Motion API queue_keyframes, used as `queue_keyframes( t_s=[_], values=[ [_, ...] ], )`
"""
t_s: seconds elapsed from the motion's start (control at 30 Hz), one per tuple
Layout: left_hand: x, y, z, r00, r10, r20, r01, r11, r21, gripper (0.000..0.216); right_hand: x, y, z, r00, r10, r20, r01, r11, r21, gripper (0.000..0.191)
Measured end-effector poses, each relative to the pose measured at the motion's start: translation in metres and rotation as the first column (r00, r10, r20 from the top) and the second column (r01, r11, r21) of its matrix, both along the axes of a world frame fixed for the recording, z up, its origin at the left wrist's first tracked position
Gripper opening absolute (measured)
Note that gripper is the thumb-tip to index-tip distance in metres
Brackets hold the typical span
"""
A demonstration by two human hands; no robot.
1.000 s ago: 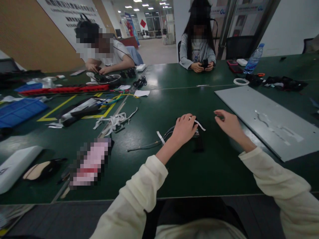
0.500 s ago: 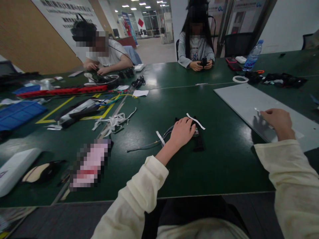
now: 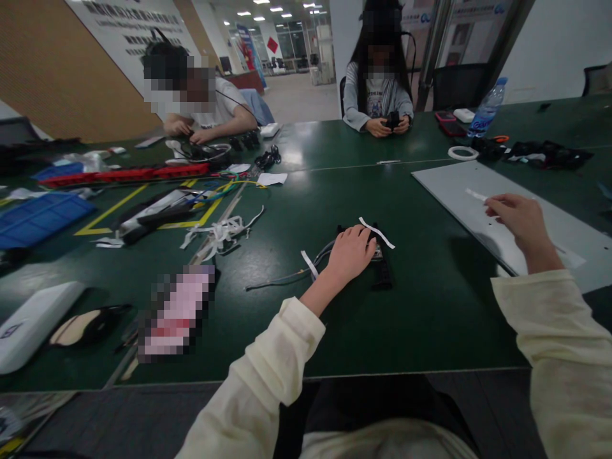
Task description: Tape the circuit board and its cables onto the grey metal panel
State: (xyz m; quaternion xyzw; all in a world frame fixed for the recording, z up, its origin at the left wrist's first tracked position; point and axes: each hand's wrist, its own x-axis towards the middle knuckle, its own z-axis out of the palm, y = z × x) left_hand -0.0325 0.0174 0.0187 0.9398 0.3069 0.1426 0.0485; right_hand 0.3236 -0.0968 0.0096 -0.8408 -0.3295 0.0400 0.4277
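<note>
My left hand (image 3: pixel 352 252) lies over a black device (image 3: pixel 382 275), its fingers curled down onto the top and holding it on the table. Most of the device is hidden beneath that hand. A grey cable (image 3: pixel 280 280) runs out from it to the left, with a white tape strip (image 3: pixel 308 262) on it. Another white strip (image 3: pixel 382 236) sits across the device's far side, by my fingertips. Over the pale board (image 3: pixel 444 185) on the right, my right hand (image 3: pixel 521 223) pinches a short piece of white tape (image 3: pixel 475 195) between thumb and fingers.
Tangled white strips (image 3: pixel 222 234) and a phone (image 3: pixel 179 312) lie to the left. Farther left are a blue basket (image 3: pixel 43 220) and a red bar (image 3: pixel 129 173). A tape roll (image 3: pixel 463 153) and a water bottle (image 3: pixel 488 108) stand behind the board. Two people sit across the table.
My right hand has moved left and slightly away from me, lifting the white tape piece off to the board's left part. My left hand stays on the device.
</note>
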Motion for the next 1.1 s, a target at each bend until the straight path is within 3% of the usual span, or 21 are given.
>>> queue_keyframes(
  t_s=[0.1, 0.27, 0.47, 0.53, 0.6, 0.67, 0.8, 0.93, 1.1],
  values=[
    [0.001, 0.0, 0.001, 1.0, 0.009, -0.018, -0.009, 1.0, 0.014, 0.041, -0.036, 0.009, 0.011, 0.913, 0.275, -0.3, -0.213, 0.951, 0.224, 0.032],
    [0.002, -0.001, 0.001, 1.0, 0.008, -0.007, -0.008, 0.999, 0.043, 0.041, -0.099, 0.021, 0.017, 0.726, 0.565, -0.391, -0.482, 0.825, 0.296, 0.036],
    [0.002, -0.001, -0.003, 1.0, 0.011, -0.007, -0.011, 0.998, 0.065, 0.034, -0.181, 0.025, 0.018, 0.403, 0.762, -0.508, -0.68, 0.62, 0.391, 0.038],
    [0.001, 0.0, -0.002, 0.999, -0.008, -0.033, 0.01, 0.998, 0.057, 0.029, -0.204, 0.027, 0.019, 0.355, 0.795, -0.492, -0.757, 0.553, 0.347, 0.038],
    [-0.001, 0.001, -0.001, 0.997, -0.023, -0.07, 0.026, 0.999, 0.04, 0.029, -0.221, 0.029, 0.022, 0.379, 0.827, -0.416, -0.817, 0.51, 0.27, 0.037],
    [-0.003, 0.001, -0.001, 0.995, -0.033, -0.093, 0.035, 0.999, 0.023, 0.033, -0.233, 0.03, 0.026, 0.454, 0.837, -0.305, -0.839, 0.517, 0.171, 0.035],
    [-0.004, 0.001, -0.001, 0.998, -0.023, -0.065, 0.025, 0.999, 0.02, 0.029, -0.244, 0.031, 0.034, 0.617, 0.787, 0.004, -0.783, 0.615, -0.092, 0.037],
    [-0.004, 0.001, -0.002, 0.999, 0.002, -0.045, 0.0, 0.999, 0.036, 0.025, -0.242, 0.031, 0.035, 0.649, 0.728, 0.219, -0.668, 0.684, -0.292, 0.048],
    [-0.003, 0.002, -0.002, 1.0, 0.003, -0.026, -0.001, 0.999, 0.042, 0.024, -0.237, 0.029, 0.03, 0.644, 0.704, 0.299, -0.62, 0.71, -0.335, 0.046]
  ],
)
